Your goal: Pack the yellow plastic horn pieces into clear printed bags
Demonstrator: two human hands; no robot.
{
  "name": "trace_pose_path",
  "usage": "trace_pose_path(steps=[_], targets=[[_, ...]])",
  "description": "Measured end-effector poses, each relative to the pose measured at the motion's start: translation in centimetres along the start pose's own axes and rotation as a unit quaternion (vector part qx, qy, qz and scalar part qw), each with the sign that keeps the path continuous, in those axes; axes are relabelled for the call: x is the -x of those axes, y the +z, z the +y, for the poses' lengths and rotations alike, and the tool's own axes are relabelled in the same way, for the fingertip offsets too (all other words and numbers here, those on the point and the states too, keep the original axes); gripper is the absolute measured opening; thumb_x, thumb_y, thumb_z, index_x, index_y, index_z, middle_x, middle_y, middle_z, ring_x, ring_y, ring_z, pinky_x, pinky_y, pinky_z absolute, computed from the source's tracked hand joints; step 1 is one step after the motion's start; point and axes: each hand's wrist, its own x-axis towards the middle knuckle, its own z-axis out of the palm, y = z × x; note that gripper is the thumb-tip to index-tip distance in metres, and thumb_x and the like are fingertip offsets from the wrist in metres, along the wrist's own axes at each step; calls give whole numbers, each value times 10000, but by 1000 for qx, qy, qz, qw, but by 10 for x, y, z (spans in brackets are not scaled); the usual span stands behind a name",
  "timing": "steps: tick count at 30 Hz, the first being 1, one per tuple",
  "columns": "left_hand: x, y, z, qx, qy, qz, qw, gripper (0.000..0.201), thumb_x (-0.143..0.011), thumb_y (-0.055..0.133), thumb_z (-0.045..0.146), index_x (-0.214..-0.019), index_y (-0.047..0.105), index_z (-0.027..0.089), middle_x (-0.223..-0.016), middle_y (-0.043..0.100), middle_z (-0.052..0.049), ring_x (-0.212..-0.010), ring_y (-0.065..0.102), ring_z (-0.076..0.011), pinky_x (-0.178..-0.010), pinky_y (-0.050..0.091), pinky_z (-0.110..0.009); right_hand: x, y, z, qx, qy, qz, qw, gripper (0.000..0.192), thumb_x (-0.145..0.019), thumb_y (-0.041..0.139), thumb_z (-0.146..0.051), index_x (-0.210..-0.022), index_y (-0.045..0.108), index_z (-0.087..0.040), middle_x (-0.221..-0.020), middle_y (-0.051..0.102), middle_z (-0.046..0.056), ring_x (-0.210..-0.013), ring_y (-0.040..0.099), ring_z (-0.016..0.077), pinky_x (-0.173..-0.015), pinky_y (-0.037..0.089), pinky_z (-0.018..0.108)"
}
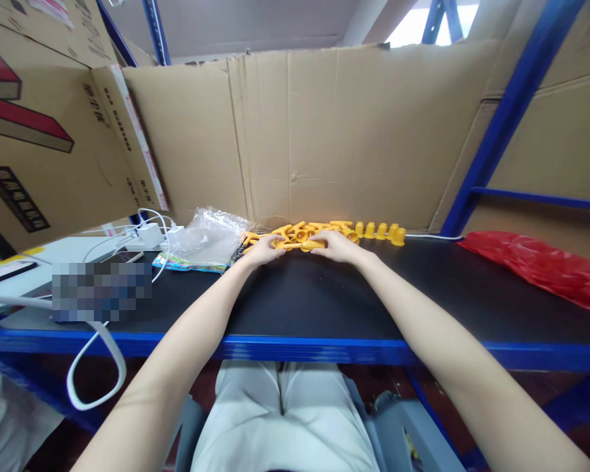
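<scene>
Both arms reach forward across the black tabletop (319, 301) to a heap of yellow plastic pieces (297, 229) by the cardboard wall. My left hand (264, 252) is closed, its fingertips on a slim yellow plastic piece (291, 246) at the front of the heap. Facing it, my right hand (340, 246) is closed on a rounded yellow plastic piece (313, 245). These two pieces lie end to end; whether they are joined I cannot tell. Right of the heap, several yellow cup-shaped pieces (381, 231) stand in a row.
Left of the heap lies a clear plastic bag (211, 236). Beyond it are a white charger (150, 236), cables and a phone (122, 259). A red plastic bag (535, 262) rests at the right. Cardboard (344, 131) walls off the back; a blue rail (314, 350) edges the front.
</scene>
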Motion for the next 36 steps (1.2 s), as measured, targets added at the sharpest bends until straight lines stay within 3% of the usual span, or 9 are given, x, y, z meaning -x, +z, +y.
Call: trace_pose_path(steps=[3,7,15,19,22,25,27,32,36], targets=[[2,-1,3,23,-1,-12,1000,341,-724,599,244,-1045,615,131,-557,528,26,-475,442,-75,-496,349,-194,-1,0,-1,-2,-4,7,1000,320,-761,645,-256,-1071,656,-175,-1072,651,84,-951,599,210,-848,438,326],[2,1,3,-28,23,11,999,246,-703,605,263,-918,635,148,-546,557,24,-476,445,-80,-497,343,-198,-1,-1,-2,12,-2,7,1000,341,-750,652,-237,-1086,656,-180,-1070,645,94,-969,590,222,-864,430,341],[0,2,-1,-96,49,22,994,259,-712,569,292,-923,632,155,-565,594,14,-520,497,-101,-532,368,-207,1,-3,-4,-13,-17,-19,1000,294,-783,613,-237,-1066,661,-174,-1031,650,82,-871,594,181,-805,426,308],[1,1,-1,-147,73,34,986,279,-713,555,303,-943,634,166,-612,616,0,-559,530,-124,-566,390,-226,2,-4,-8,-40,18,-39,998,298,-790,598,-231,-1078,649,-177,-1076,629,83,-882,588,172,-805,434,302],[1,-1,-2,-188,88,47,977,290,-716,548,310,-963,635,186,-661,635,-12,-612,561,-146,-609,407,-241,3,-6,-7,-79,73,-38,994,430,-757,638,-244,-1176,583,-171,-1126,601,97,-885,588,174,-817,451,322],[1,-4,-4,-228,99,61,967,307,-721,542,320,-992,625,205,-694,641,-11,-666,581,-161,-661,412,-250,4,-8,-1,-165,117,-41,979,520,-727,666,-219,-1221,517,-159,-1143,583,108,-831,608,155,-785,483,320],[1,-5,-5,-252,108,70,959,313,-727,533,327,-1004,617,208,-697,636,-11,-682,587,-169,-686,406,-257,5,-9,4,-238,129,-48,962,449,-737,653,-188,-1166,526,-148,-1116,592,107,-795,629,139,-767,498,299],[3,-7,-5,-283,134,84,946,315,-743,513,325,-1023,598,210,-704,629,-19,-683,587,-181,-672,385,-262,6,-7,6,-372,158,-84,911,248,-849,552,-310,-1020,535,-132,-865,659,90,-704,659,142,-698,520,274],[5,-6,-2,-283,141,81,945,297,-751,511,315,-1018,596,214,-704,627,-10,-678,587,-171,-670,382,-252,3,3,3,-405,197,-64,890,285,-928,389,-391,-964,508,-135,-723,667,77,-563,637,130,-587,518,253]])
